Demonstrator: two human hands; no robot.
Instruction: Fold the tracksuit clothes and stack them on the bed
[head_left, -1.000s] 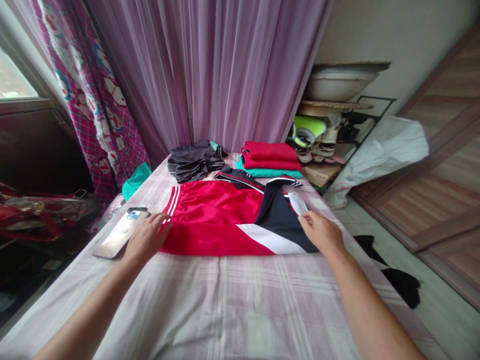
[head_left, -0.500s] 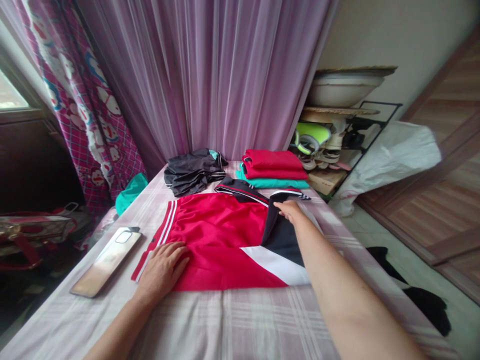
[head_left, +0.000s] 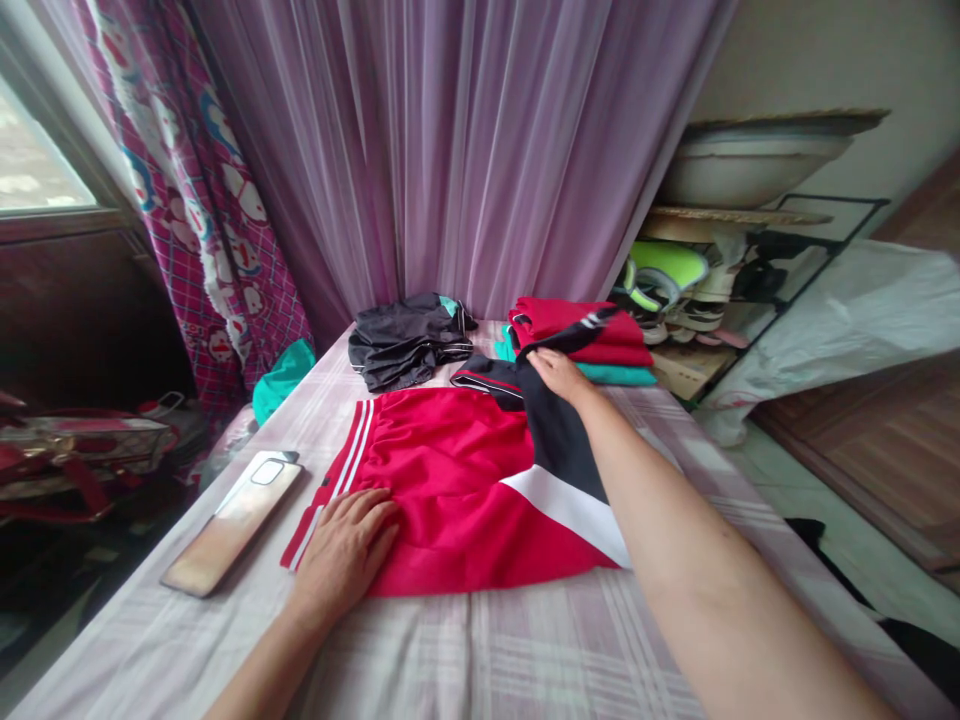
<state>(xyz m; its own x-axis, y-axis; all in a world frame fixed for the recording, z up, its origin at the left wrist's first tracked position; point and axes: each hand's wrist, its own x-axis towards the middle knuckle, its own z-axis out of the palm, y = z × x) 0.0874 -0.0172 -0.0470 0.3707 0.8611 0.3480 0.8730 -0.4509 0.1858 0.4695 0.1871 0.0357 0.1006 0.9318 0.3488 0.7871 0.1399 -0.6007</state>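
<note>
A red, white and black jacket (head_left: 450, 450) lies on the bed-like surface, its striped hem towards the left. My left hand (head_left: 352, 530) rests flat on the red cloth by that hem, fingers stretched out. At the far right of the garment, my right hand (head_left: 555, 375) grips the black sleeve (head_left: 561, 425) and lifts it. The cuff end with white stripes swings up in front of a folded red garment (head_left: 551, 318), slightly blurred. My right fingertips are partly hidden by the cloth.
A phone (head_left: 232, 525) lies left of the jacket. Behind are a crumpled dark garment (head_left: 409, 345) and folded teal clothing (head_left: 619, 374) under the red one. A purple curtain (head_left: 465, 150) hangs at the back; a rack (head_left: 832, 235) with shoes stands right.
My right hand has raised the black sleeve, moving it up and away, so its cuff has left the surface. My left hand stays on the jacket. The view has shifted a little.
</note>
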